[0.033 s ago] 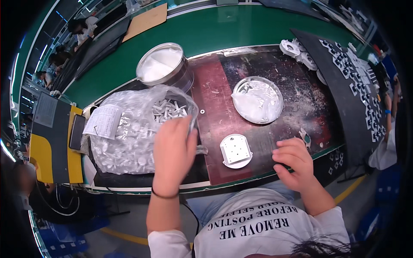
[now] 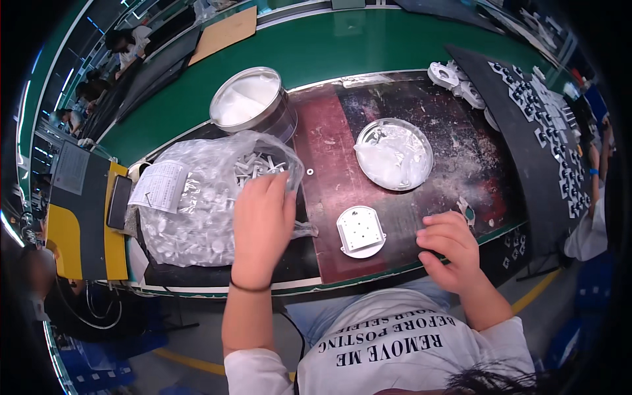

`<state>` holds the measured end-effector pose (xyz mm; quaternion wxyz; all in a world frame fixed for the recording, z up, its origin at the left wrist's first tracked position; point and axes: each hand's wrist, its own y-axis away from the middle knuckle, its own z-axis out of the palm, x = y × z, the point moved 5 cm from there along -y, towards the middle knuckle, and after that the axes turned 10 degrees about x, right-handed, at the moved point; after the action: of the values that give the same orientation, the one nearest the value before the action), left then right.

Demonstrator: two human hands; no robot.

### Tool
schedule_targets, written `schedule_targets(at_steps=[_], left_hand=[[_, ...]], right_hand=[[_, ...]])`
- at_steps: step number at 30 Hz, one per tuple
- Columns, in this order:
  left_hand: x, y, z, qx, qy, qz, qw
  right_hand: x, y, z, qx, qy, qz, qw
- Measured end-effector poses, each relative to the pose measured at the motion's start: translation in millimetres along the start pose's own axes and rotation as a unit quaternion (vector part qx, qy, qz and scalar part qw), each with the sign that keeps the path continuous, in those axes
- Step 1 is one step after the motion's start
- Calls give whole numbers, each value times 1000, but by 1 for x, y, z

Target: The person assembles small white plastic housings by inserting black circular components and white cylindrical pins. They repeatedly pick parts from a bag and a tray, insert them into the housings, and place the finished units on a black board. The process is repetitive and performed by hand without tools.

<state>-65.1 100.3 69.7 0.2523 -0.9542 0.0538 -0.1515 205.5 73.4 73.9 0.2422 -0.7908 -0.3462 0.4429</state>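
Observation:
My left hand (image 2: pixel 263 214) is at the mouth of a clear plastic bag (image 2: pixel 197 230), its fingers pointing onto the small white stemmed plastic pieces (image 2: pixel 258 164) inside. Its fingertips bend down out of sight, so whether it grips a piece cannot be seen. My right hand (image 2: pixel 451 253) hovers over the table's near edge with fingers loosely curled and apart, holding nothing. Between the hands lies a white plate-like part (image 2: pixel 361 232) with a rounded outline, small holes and side tabs. It rests flat on the dark red mat, nearest to my right hand.
A round metal tin (image 2: pixel 280 117) with white film inside stands behind the bag. Beyond the white part is a shallow metal dish (image 2: pixel 424 168) holding clear plastic. A small white ring (image 2: pixel 310 172) lies beside the bag. At right, a black board (image 2: pixel 510 141) bears several small parts.
My left hand has shifted slightly farther over the bag's mouth, its fingers tilting a little to the right. My right hand and the white part stay put.

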Motion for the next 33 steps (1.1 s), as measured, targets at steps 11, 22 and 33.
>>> schedule_targets(at_steps=[11, 22, 33], left_hand=[[-29, -26, 31, -30, -119, -65, 990], [-29, -27, 27, 89, -104, -56, 989], [83, -11, -10, 215, 153, 143, 954]], right_hand=[[10, 6, -16, 42, -24, 10, 999], [10, 8, -18, 57, -43, 9, 997], [11, -38, 32, 19, -193, 252, 948]])
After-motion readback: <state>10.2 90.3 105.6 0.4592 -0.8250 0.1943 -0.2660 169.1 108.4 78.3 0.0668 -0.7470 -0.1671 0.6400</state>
